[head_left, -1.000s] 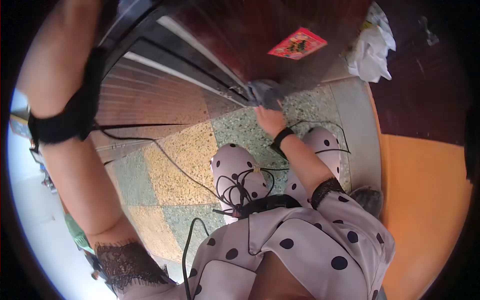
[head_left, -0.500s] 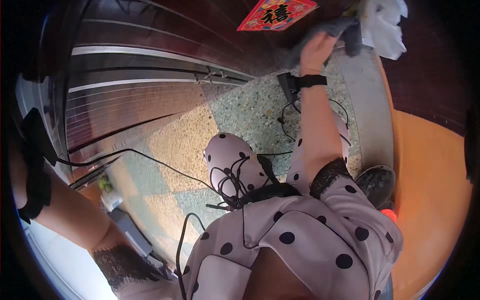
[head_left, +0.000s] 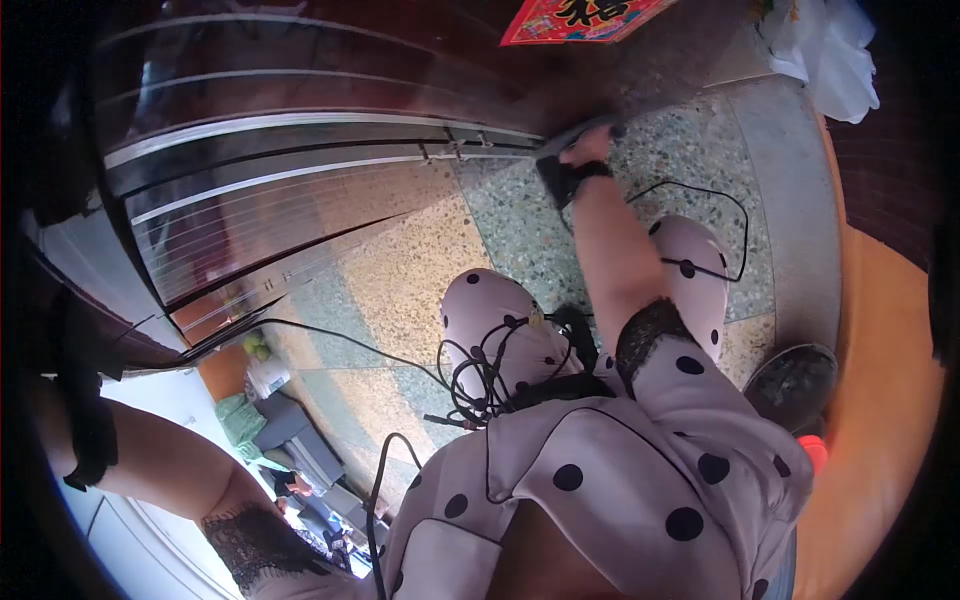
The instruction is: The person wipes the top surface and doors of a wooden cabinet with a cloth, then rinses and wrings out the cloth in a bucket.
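Observation:
Low down at the base of the dark glossy door panel [head_left: 300,70], my right hand [head_left: 588,148] is closed on a dark grey cloth [head_left: 570,135], pressing it near the speckled floor [head_left: 520,215]. A black strap circles that wrist. At the far left my left forearm [head_left: 160,460] reaches out with a black band around it; the left hand itself is lost past the dark edge of the view. A red paper with a black character [head_left: 585,18] is fixed on the panel above the cloth.
Black cables [head_left: 480,375] lie coiled over my bent knees. At the upper right hangs a white plastic bag [head_left: 825,60]. A dark shoe [head_left: 792,385] rests beside the orange surface [head_left: 880,400]. A white bucket [head_left: 267,378] and green bag [head_left: 238,420] stand at the left.
My right hand and the cloth have moved from the panel's base toward the white bag, then back left and down. The view has shifted, bringing the bucket and green bag into sight.

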### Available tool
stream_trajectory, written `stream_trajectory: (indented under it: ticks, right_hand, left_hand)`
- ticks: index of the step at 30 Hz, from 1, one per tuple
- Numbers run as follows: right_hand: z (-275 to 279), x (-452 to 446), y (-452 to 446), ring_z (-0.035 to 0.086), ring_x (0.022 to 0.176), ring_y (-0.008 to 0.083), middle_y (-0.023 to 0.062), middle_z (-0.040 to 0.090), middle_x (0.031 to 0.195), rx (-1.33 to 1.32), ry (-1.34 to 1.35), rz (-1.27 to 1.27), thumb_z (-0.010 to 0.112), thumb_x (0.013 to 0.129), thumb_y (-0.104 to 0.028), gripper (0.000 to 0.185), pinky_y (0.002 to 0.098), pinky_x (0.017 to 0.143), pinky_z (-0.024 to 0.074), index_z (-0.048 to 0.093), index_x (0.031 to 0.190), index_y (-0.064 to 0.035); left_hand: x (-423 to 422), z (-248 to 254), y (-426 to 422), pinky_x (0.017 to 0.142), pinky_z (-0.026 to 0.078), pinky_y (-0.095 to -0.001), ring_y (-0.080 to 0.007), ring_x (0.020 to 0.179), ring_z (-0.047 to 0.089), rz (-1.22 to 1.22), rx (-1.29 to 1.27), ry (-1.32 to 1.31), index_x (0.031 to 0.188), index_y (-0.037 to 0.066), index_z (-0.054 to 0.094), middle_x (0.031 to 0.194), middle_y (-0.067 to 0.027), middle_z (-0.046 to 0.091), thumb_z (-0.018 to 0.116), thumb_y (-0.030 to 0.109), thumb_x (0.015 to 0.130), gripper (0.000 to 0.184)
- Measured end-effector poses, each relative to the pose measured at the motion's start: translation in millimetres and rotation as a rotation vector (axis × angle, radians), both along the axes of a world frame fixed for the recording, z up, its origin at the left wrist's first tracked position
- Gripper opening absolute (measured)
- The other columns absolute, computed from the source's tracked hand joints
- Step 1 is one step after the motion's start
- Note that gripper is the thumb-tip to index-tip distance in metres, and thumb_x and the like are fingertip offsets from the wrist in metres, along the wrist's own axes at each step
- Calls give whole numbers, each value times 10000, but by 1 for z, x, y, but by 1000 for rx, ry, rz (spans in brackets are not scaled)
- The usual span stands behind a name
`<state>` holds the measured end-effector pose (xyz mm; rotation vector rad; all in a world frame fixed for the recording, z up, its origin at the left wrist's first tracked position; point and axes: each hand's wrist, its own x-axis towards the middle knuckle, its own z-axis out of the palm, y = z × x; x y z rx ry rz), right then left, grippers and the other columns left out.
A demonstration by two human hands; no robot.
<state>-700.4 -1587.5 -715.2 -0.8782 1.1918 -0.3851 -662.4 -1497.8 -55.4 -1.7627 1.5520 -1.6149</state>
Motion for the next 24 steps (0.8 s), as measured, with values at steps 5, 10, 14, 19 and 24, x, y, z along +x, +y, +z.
stream_trajectory:
  ticks: [5,10,14,19,24]
  right_hand:
    - [4,20,80,535,1133,344,183,548,1229,-609,-11,540,681,673,-631,911,432,964,423,446,1284,2]
    - [23,-1,-12,591,1042,365,235,613,1129,-880,128,1008,762,615,-545,791,400,922,460,578,1154,5]
    - [145,-47,-99,539,1128,356,213,584,1197,-11,-640,450,697,726,-522,667,514,977,404,580,1165,-34]
    - [303,-105,-130,525,1153,283,131,573,1232,601,-1362,128,530,945,-389,408,464,971,439,523,1200,-71]
    - [431,-114,-73,555,1112,252,112,579,1220,127,-1074,113,573,938,-360,402,381,947,461,522,1199,-59]
  left_hand:
    - [-3,-13,-6,657,415,-431,-307,655,485,-28,6,17,825,-67,484,751,-227,522,245,388,1039,557]
    - [12,-8,-9,597,441,-426,-340,661,532,-161,117,104,948,-78,510,802,-246,534,331,425,1011,537]
    - [12,-22,16,870,374,-537,-344,849,574,140,-155,253,1028,-60,510,859,-276,548,419,422,984,493]
    - [12,-18,7,706,506,-401,-316,809,660,89,-204,194,1136,118,660,896,-146,685,572,411,905,382]
    - [11,-25,-4,777,428,-408,-265,750,568,-125,-198,29,950,25,617,774,-95,594,596,495,853,481]
